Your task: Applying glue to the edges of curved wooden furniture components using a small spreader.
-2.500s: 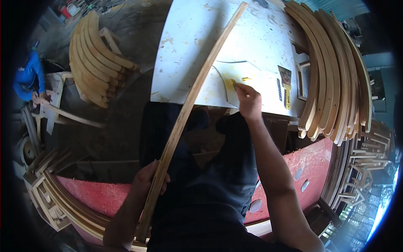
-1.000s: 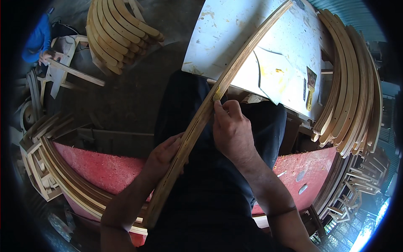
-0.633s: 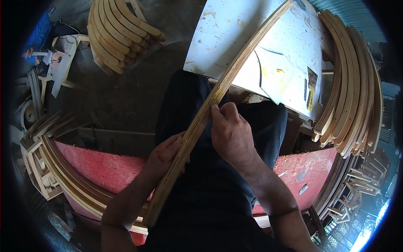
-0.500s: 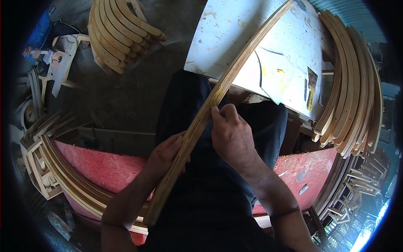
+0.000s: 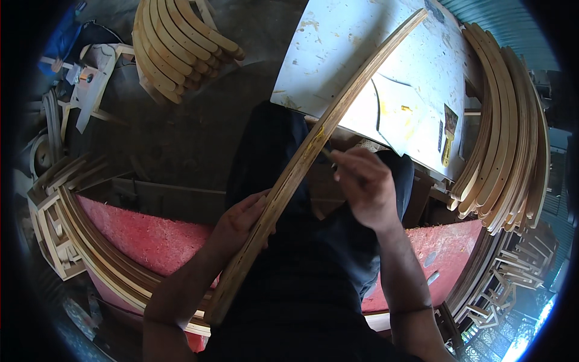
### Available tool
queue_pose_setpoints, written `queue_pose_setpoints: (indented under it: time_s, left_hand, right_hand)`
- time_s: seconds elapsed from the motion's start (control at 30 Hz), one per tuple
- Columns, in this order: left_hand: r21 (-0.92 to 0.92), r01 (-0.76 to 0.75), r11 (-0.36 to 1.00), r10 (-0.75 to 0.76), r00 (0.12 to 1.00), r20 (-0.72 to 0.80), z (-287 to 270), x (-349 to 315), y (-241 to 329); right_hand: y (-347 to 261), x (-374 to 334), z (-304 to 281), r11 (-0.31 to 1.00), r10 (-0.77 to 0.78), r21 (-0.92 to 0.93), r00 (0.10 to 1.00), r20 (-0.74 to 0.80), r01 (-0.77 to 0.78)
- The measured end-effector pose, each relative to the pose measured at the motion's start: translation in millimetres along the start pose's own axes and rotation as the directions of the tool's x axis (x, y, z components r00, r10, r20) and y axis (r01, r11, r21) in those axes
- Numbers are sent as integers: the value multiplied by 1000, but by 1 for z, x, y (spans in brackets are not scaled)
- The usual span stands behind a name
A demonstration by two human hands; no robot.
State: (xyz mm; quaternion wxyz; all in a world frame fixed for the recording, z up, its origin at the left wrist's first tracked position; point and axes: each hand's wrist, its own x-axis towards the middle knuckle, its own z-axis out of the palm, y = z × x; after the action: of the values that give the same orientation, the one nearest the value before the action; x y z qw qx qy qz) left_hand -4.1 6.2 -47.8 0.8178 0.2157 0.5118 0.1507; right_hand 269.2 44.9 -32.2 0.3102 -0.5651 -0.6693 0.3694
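A long wooden strip (image 5: pixel 289 175) with layered edges slants over my lap, its far end above the white board. My left hand (image 5: pixel 244 220) is wrapped round its lower half. Yellow putty (image 5: pixel 315 140) is smeared on the upper face of the strip, and narrow dark gaps run along the lower part. My right hand (image 5: pixel 365 184) is closed on a small thin tool (image 5: pixel 329 155), its tip pointing at the strip just beside the putty. Most of that tool is hidden by my fingers, so its exact kind does not show.
The stained white board (image 5: pixel 329 60) carries a pale sheet (image 5: pixel 398 111) with a yellow dab and a putty knife (image 5: pixel 449 136). Curved wooden pieces are stacked at the right (image 5: pixel 503 127) and far left (image 5: pixel 181 45). A red panel (image 5: pixel 145 232) lies beside my lap.
My right hand has drawn back from the strip to the right, and the thin tool now shows. The putty smear looks longer. My left hand keeps its hold.
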Motion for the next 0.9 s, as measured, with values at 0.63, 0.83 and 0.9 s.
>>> queue_pose_setpoints:
  time_s: [0.63, 0.83, 0.9]
  left_hand:
    - [0, 28, 1000, -28, 999, -18, 0, 1, 4]
    - [-6, 37, 999, -37, 999, -20, 1, 1, 4]
    - [-22, 27, 999, -27, 1000, -14, 1, 1, 2]
  right_hand:
    - [50, 16, 26, 957, -239, -183, 968, -70, 223]
    - [46, 7, 33, 934, -311, -210, 947, -85, 288]
    - [46, 5, 34, 935, -313, -202, 946, -85, 291]
